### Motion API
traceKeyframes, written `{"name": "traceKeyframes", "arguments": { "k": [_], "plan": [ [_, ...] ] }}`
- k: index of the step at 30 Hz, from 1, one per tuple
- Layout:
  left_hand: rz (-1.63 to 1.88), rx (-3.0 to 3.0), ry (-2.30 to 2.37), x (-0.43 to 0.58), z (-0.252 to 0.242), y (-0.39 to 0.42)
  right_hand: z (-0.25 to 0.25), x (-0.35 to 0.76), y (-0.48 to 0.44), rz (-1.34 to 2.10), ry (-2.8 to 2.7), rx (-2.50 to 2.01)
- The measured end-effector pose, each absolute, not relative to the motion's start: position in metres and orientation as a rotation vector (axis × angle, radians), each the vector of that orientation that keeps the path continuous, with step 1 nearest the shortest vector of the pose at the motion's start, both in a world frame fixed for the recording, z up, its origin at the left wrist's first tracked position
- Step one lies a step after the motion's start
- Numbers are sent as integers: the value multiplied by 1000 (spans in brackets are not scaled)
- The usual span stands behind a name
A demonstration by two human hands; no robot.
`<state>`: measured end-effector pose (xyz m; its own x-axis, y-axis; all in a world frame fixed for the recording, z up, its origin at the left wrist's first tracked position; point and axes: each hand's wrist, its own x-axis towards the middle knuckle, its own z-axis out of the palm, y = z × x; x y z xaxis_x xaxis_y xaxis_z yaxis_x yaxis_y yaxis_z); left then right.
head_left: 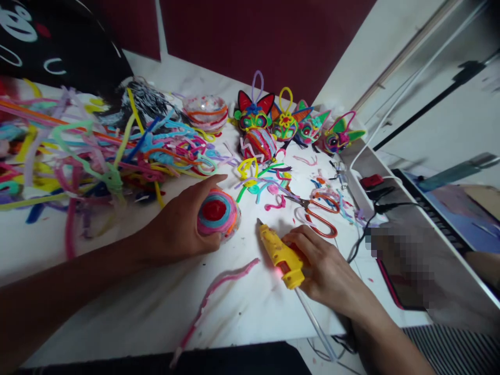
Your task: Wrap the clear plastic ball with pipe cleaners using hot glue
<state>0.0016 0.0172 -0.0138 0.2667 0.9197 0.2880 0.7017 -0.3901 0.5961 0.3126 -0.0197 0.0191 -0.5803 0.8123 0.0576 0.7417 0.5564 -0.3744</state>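
My left hand (pixel 183 221) is closed around a round ball wrapped in pink, blue and red pipe cleaner (pixel 219 213), holding it on the white table (pixel 128 307). My right hand (pixel 322 263) grips a yellow hot glue gun (pixel 281 255) lying low over the table, its nozzle pointing up-left toward the ball with a small gap between them. A clear glue stick pokes out of the gun's back end. A long pink pipe cleaner (pixel 219 294) lies on the table in front of both hands.
A big heap of coloured pipe cleaners (pixel 89 151) fills the left. Several finished pipe-cleaner animal heads (pixel 289 122) stand at the back beside a wrapped clear bowl (pixel 205 112). Orange-handled scissors (pixel 320 211), a power strip (pixel 371 190) and a laptop (pixel 449 219) are at the right.
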Motion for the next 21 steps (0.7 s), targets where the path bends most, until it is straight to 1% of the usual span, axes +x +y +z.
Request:
{"name": "traceKeyframes", "arguments": {
  "k": [4,8,10,15,21],
  "plan": [
    [809,2128,1490,4,-7,16,21,323,-11,505,-2611,-1232],
    [798,2087,1475,7,1,13,35,330,-10,363,-2657,-1180],
    [799,2081,1466,8,3,12,45,325,-11,346,-2613,-1140],
    [817,2088,1467,9,1,12,58,277,1,622,-2471,-1046],
    [912,2120,1434,7,-13,19,45,227,28,640,-2536,-1000]
  ]
}}
